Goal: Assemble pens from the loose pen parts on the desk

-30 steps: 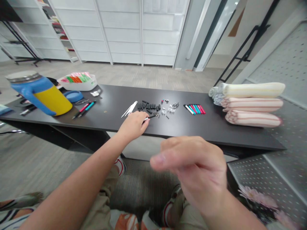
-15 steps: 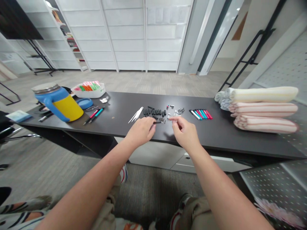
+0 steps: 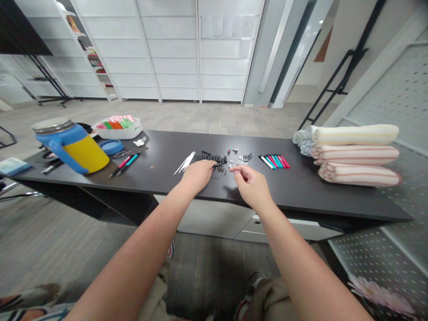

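My left hand (image 3: pixel 197 173) rests on the black table (image 3: pixel 167 178), its fingers closed round a thin black pen part (image 3: pixel 219 166) that points right. My right hand (image 3: pixel 250 183) hovers just right of it, thumb and forefinger pinched on a tiny piece I cannot make out. Beyond the hands lie white thin rods (image 3: pixel 185 162), a row of short black pen parts (image 3: pixel 212 157) and small metal bits (image 3: pixel 244 157). A group of finished coloured pens (image 3: pixel 274 161) lies further right.
A yellow and blue jug (image 3: pixel 72 147) stands at the left, with a white tray of coloured pieces (image 3: pixel 117 126), a blue lid (image 3: pixel 111 146) and two pens (image 3: pixel 125 162) near it. Folded towels (image 3: pixel 354 154) are stacked at the right end. A perforated metal panel (image 3: pixel 384 249) sits right.
My right hand has come from close to the camera down to the table beside my left hand and pinched shut. The left hand has kept the black pen part.
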Demonstrator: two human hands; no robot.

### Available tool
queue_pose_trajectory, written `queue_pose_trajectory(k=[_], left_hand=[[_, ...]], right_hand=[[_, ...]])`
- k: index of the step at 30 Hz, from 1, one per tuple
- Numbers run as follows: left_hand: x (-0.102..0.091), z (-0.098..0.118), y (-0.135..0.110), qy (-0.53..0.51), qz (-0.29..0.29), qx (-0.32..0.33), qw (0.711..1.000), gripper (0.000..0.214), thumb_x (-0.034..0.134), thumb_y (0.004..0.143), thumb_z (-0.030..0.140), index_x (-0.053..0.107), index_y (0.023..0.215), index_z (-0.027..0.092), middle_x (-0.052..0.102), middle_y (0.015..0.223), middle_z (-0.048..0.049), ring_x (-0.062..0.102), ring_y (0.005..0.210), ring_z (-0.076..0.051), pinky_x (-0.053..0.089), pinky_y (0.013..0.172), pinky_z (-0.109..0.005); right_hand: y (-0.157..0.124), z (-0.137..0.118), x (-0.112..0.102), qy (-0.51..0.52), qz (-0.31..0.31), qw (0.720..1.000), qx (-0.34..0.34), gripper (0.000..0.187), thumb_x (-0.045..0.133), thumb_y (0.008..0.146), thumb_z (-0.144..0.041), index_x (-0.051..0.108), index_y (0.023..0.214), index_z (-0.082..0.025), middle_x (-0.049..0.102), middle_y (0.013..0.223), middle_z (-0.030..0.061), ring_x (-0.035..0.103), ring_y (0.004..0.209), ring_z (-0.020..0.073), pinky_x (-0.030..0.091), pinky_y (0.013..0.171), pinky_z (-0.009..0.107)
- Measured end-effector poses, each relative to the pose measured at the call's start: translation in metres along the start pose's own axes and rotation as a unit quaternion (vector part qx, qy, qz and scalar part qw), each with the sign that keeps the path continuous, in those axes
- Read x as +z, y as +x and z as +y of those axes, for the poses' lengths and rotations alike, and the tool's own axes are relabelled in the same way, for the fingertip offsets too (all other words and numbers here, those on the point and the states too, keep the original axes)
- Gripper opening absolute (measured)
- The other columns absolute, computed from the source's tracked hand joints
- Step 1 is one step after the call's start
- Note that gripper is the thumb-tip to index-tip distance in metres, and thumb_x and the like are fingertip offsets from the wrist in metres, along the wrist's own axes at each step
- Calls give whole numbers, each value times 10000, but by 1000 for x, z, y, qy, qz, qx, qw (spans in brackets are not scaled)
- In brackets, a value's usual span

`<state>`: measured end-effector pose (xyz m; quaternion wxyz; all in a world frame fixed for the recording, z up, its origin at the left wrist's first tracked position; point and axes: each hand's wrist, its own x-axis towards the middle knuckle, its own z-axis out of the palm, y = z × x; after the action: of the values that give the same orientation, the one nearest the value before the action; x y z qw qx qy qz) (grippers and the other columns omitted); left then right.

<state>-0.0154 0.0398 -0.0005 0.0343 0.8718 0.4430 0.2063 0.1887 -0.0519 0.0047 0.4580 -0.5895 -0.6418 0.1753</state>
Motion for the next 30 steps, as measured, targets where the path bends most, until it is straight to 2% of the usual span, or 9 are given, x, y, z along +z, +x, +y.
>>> queue_pose_trajectory(k=[4, 7, 11, 13, 17, 20, 24, 28, 30], left_hand=[[0, 2, 2, 15, 1, 1, 1000, 263, 527, 1030, 233, 724, 1203, 221, 786, 1183, -99, 733, 1115, -272, 566, 967, -397], [-7, 8, -6, -10, 40, 2, 999, 235, 529, 1036, 253, 665, 1226, 241, 771, 1167, -90, 740, 1045, -273, 562, 888, -387], [-16, 20, -22, -150, 76, 30, 985, 206, 508, 1042, 258, 588, 1231, 245, 745, 1122, -61, 724, 989, -220, 542, 867, -347], [-17, 25, -27, -229, 85, 18, 970, 194, 510, 1054, 318, 555, 1222, 233, 725, 1040, -46, 702, 899, -187, 531, 814, -318], [-16, 30, -31, -327, 57, 8, 943, 191, 495, 1061, 359, 503, 1204, 232, 695, 929, -12, 653, 825, -160, 507, 796, -307], [-16, 27, -29, -363, 26, 5, 931, 186, 480, 1060, 370, 481, 1194, 240, 705, 964, -23, 649, 852, -161, 502, 812, -316], [-13, 21, -25, -419, 1, 0, 908, 221, 503, 1046, 399, 480, 1199, 240, 652, 896, -4, 599, 718, -132, 484, 734, -297], [-12, 21, -24, -517, -41, 11, 855, 264, 570, 1023, 440, 479, 1166, 237, 573, 816, 35, 498, 603, -97, 445, 676, -272], [-13, 23, -24, -548, -69, 15, 833, 284, 591, 1019, 451, 478, 1152, 227, 617, 858, 11, 519, 629, -95, 450, 712, -272]], right_hand=[[-1, 2, -2, 15, -4, 1000, -5, 305, 549, 969, -371, 803, 1036, -215, 569, 607, -21, 516, 558, 177, 368, 584, 306], [-1, 4, -2, 11, 0, 1000, -3, 303, 549, 978, -374, 803, 1048, -225, 588, 618, -18, 523, 562, 179, 374, 582, 306], [1, 4, 1, 11, -1, 1000, -13, 291, 556, 993, -382, 791, 1070, -229, 699, 737, 12, 589, 619, 187, 437, 641, 312], [2, 3, 2, 16, -21, 999, -18, 294, 563, 1004, -395, 784, 1106, -231, 751, 832, 32, 629, 659, 190, 469, 681, 317], [3, 4, 2, 34, -58, 997, -28, 335, 563, 1026, -429, 766, 1212, -237, 795, 995, 62, 684, 769, 206, 507, 748, 332], [2, 6, 1, 65, -81, 994, -37, 350, 562, 1036, -446, 749, 1250, -242, 791, 1005, 56, 674, 769, 199, 503, 725, 325], [2, 8, 1, 118, -99, 988, -33, 358, 601, 1022, -438, 718, 1283, -223, 780, 1004, 51, 679, 806, 197, 507, 739, 320], [3, 7, 2, 131, -91, 987, -28, 402, 604, 1020, -428, 685, 1347, -209, 771, 988, 45, 656, 784, 187, 499, 725, 315], [4, 6, 1, 124, -89, 988, -36, 344, 606, 1021, -432, 735, 1260, -221, 768, 954, 34, 628, 735, 173, 483, 695, 307]])
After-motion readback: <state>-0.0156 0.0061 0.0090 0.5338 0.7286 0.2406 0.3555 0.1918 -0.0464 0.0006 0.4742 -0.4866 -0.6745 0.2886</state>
